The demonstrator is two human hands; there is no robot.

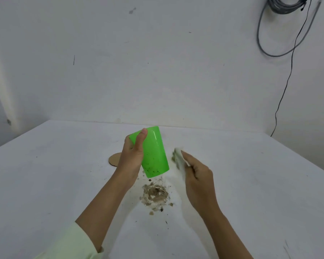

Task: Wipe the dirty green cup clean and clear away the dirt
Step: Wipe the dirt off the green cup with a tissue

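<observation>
- We see the left hand (132,156) wrapped tight around the green cup (153,152), held upside down and tilted above the table (45,174).
- Dark specks stick near the cup's rim.
- The right hand (198,176) pinches a blurry white cloth (180,159) just beside the cup.
- A dirt pile (155,195) sits below.
- A cardboard disc (114,159) peeks out behind the left hand.

Bright, flat, even light, shadows faint; the white crumpled cloth (179,158) in the right hand (199,176) smears with motion blur, edges bowing slightly.

White wall (138,62), grey cables (281,25), white table (45,174)
</observation>
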